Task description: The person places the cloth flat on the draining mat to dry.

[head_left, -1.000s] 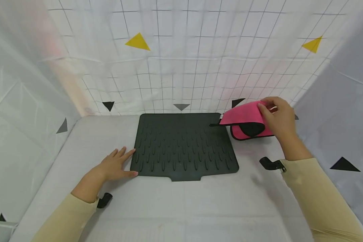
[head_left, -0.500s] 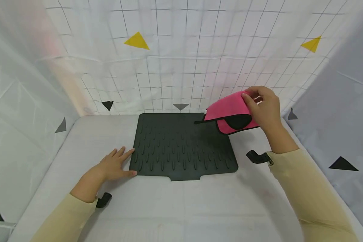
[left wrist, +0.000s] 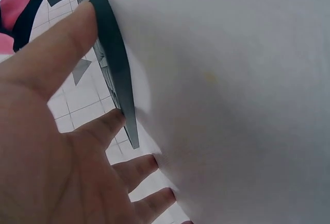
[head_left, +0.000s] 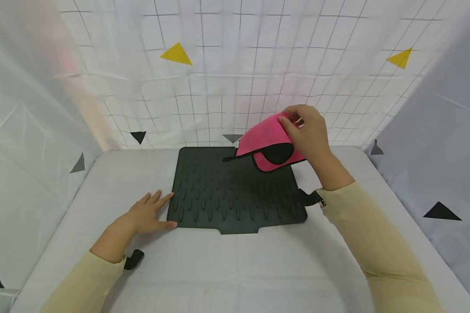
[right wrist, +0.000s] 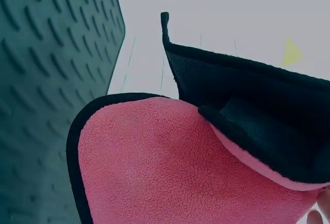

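A pink cloth (head_left: 264, 134) with black edging and a black underside hangs folded from my right hand (head_left: 311, 132), whose thumb and fingers pinch its upper edge. It is held above the back part of a dark ribbed mat (head_left: 219, 204). In the right wrist view the plush pink cloth (right wrist: 154, 157) fills the lower half, a small black loop at its far corner. My left hand (head_left: 146, 217) lies with fingers spread at the mat's left edge. Seen from the left wrist, the thumb and one finger of this hand (left wrist: 67, 126) touch the mat's rim (left wrist: 116, 54).
The mat lies on a white-covered table (head_left: 203, 269). Behind it hangs a white sheet (head_left: 235, 87) with a grid and yellow triangles (head_left: 177, 54). Pale sheets (head_left: 434, 152) close off both sides. A black wrist mount (head_left: 308, 198) sticks out from the right sleeve.
My right hand has carried the pink cloth leftward and slightly up, from the mat's right edge to over the mat. My left hand and the mat stay where they were.
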Tool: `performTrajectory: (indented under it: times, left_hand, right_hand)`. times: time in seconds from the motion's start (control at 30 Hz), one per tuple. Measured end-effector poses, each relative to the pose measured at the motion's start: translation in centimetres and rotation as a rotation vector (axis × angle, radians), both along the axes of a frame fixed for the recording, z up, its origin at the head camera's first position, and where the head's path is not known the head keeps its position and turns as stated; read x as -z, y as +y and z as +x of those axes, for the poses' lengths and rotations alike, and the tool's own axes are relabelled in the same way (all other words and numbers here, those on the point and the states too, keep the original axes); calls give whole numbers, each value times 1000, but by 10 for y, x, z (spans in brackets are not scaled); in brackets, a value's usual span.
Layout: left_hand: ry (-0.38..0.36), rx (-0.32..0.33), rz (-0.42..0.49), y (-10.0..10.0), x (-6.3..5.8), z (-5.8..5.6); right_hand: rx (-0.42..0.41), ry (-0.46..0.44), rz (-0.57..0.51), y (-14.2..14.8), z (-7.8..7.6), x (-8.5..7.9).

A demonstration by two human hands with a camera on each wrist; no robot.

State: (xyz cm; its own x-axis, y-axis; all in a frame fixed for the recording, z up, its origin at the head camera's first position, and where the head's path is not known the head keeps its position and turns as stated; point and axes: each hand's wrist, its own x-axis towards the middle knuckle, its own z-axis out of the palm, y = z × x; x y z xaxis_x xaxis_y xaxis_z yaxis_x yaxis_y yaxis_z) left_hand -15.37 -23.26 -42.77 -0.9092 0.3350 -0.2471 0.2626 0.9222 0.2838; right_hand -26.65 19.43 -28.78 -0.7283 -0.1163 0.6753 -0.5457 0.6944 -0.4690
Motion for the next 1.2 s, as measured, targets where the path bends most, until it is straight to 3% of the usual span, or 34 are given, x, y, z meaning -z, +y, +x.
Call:
performTrajectory:
  times: [0.33,0.53,0.73,0.97,1.2]
  left_hand:
    - [-15,-6,-6,2,0,0]
    - [-27,-11,8,3,2,0]
    - [-30,-18,0,-1,8,-2]
    - [-28,-20,3,-1,5,-2]
    - [-26,-20,5,-3,5,-2]
  right_hand:
    - [-89,-15,31,-42,-8,12]
    - [-83,-140,88,-59,-10,29]
    - [-86,-264,166,-73,-16,59]
    - [-96,-396,250,-78,-23,93]
    - [-115,-442,247,-75,-23,97]
